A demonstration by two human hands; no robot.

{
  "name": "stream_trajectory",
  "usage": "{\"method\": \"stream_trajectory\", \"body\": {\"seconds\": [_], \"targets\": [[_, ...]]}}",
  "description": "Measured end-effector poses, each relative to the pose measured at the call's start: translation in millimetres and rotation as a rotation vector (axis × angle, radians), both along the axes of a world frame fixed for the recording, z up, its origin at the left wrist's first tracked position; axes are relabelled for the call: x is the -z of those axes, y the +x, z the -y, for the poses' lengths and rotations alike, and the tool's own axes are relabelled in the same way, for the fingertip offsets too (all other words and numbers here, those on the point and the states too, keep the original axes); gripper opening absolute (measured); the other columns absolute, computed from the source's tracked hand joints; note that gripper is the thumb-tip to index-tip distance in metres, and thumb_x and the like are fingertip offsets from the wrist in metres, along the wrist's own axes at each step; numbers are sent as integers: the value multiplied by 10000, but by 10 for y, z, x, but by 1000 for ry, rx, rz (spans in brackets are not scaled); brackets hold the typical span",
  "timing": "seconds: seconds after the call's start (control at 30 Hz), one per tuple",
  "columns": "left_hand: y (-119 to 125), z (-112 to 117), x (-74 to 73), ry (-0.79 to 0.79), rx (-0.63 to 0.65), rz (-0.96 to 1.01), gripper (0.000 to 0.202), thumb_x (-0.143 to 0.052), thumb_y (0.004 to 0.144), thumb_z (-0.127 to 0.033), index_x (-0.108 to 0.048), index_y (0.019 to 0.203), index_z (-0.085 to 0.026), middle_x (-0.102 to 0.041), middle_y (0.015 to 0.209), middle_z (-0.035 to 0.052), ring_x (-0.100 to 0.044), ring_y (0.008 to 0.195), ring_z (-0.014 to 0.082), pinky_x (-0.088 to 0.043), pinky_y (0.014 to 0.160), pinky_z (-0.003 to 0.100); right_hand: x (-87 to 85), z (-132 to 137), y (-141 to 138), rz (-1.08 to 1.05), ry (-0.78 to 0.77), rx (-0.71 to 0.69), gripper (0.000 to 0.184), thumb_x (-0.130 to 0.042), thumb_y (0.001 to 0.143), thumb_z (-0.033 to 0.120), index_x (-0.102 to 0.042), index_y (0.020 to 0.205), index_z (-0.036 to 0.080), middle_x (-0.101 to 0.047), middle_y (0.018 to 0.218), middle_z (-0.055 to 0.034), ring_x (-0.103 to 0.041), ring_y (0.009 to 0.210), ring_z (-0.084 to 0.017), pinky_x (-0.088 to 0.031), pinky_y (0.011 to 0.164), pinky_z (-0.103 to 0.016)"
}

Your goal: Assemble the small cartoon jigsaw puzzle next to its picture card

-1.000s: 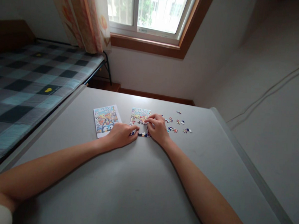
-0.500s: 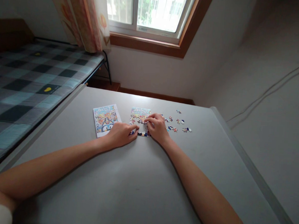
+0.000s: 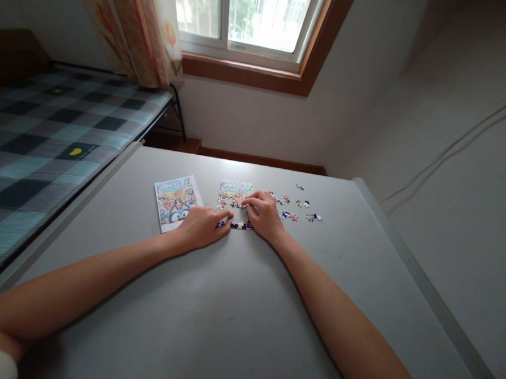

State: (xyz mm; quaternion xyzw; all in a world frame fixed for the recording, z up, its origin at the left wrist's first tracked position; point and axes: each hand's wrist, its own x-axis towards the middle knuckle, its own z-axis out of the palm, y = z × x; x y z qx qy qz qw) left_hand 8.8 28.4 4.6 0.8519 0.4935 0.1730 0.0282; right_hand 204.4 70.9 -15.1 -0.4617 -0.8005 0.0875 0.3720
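A partly assembled jigsaw puzzle (image 3: pixel 236 188) lies on the table between my hands, with a bare gap in its lower middle. My left hand (image 3: pixel 203 226) rests at its lower left edge, fingers stretched out and a little apart, touching the border. Bent over the puzzle's right side is my right hand (image 3: pixel 265 214); its fingertips are closed at a puzzle piece by the inner edge of the gap, mostly hidden under them. A dark bottom strip of joined pieces (image 3: pixel 238 226) shows between the hands. Several loose puzzle pieces (image 3: pixel 314 217) lie to the right.
Left of the puzzle is a printed picture sheet (image 3: pixel 176 199), partly under my left hand. The grey table (image 3: pixel 230 301) has raised side edges. A bed with a checked cover (image 3: pixel 70 117) stands on the left. Beyond are a window (image 3: pixel 262 20) and curtain (image 3: pixel 138 31).
The view has shifted slightly, so everything sits a little further left. Both hands keep nearly the same place on the puzzle, with the right fingertips still at its inner edge.
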Motion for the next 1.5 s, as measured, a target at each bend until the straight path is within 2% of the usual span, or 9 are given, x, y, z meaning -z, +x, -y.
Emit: {"method": "stream_trajectory", "body": {"seconds": [0.37, 0.47, 0.57, 0.67, 0.77, 0.83, 0.93, 1.1, 1.5], "targets": [[-11, -5, 28, 23, 8, 3, 260, -500, 881, -360, -708, 992, -251, -675, 612, 10, -637, 567, 163, -338, 514, 233, 8, 18, -19, 3, -14, 0, 230, -535, 815, 111, -729, 776, 229, -662, 865, -50, -550, 893, -205, -380, 859, -393], [-10, -10, 33, 26, 12, 3, 256, -504, 877, -358, -710, 985, -250, -669, 601, 6, -632, 557, 161, -334, 508, 231, -48, 1, -17, -6, -22, -15, 240, -524, 817, 104, -727, 777, 226, -676, 860, -45, -558, 897, -200, -380, 862, -389], [-10, -14, 39, 25, 11, 16, 245, -516, 868, -348, -711, 981, -249, -664, 592, 1, -623, 544, 154, -338, 509, 228, -254, -75, 119, -2, -75, -33, 218, -526, 816, 127, -725, 812, 218, -689, 851, -36, -583, 871, -186, -397, 853, -381], [-12, -15, 54, 33, 12, 32, 239, -524, 861, -339, -712, 977, -248, -662, 584, -3, -620, 534, 150, -336, 505, 228, -577, -164, 437, 34, -234, -42, 202, -543, 790, 161, -719, 880, 201, -688, 851, -38, -606, 772, -156, -448, 776, -336], [-15, -16, 69, 43, 24, 44, 243, -521, 862, -337, -711, 981, -242, -666, 586, -2, -617, 525, 144, -331, 500, 226, -851, -209, 836, 198, -404, 109, 118, -608, 752, 239, -711, 795, 200, -686, 807, -39, -611, 766, -175, -453, 704, -320], [-16, -16, 69, 44, 25, 48, 244, -521, 863, -337, -711, 980, -238, -668, 587, -1, -616, 522, 141, -330, 500, 225, -937, -219, 1080, 339, -500, 266, 91, -635, 727, 269, -695, 719, 200, -676, 748, -36, -612, 751, -186, -440, 672, -311], [-19, -13, 55, 38, 21, 37, 243, -520, 864, -337, -710, 976, -235, -666, 585, -1, -614, 521, 142, -329, 496, 223, -928, -234, 1361, 486, -692, 325, 143, -703, 645, 277, -689, 765, 201, -683, 798, -31, -614, 734, -182, -428, 633, -284], [-21, -7, 37, 37, 31, 16, 253, -510, 869, -339, -707, 984, -230, -671, 599, 6, -618, 528, 144, -334, 496, 225, -800, -278, 1579, 535, -862, 231, 328, -727, 587, 307, -674, 880, 170, -643, 802, -30, -581, 666, -152, -413, 583, -254], [-16, -13, 52, 42, 30, 19, 252, -507, 872, -345, -706, 984, -235, -672, 599, 4, -624, 531, 148, -337, 496, 225, -692, -338, 1552, 585, -865, 163, 232, -668, 591, 289, -704, 775, 152, -560, 680, -3, -493, 603, -125, -340, 542, -248]]}}
